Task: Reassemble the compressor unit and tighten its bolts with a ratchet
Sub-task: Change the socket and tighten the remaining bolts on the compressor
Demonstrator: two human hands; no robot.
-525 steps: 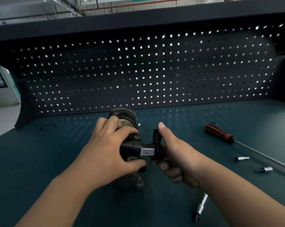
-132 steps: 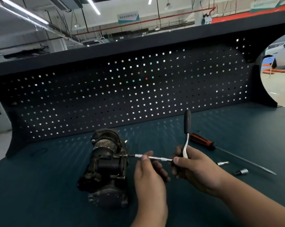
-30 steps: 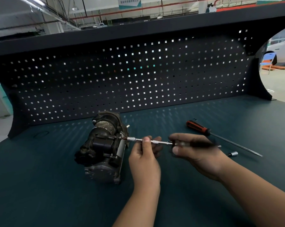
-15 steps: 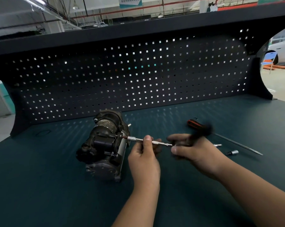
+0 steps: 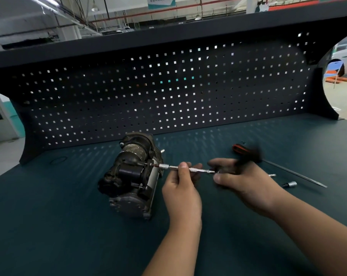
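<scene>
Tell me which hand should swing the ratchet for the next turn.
Right. The right hand grips the motion-blurred ratchet, while the left hand pinches the extension bar, steadying it at the compressor.

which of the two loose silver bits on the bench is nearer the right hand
The slimmer bit, right beside the right hand; the stubbier socket lies farther right, below the screwdriver shaft.

The compressor (image 5: 130, 176) lies on the bench (image 5: 49, 226), left of the screwdriver (image 5: 288, 171) and socket (image 5: 290, 184), before the pegboard (image 5: 168, 96).
</scene>
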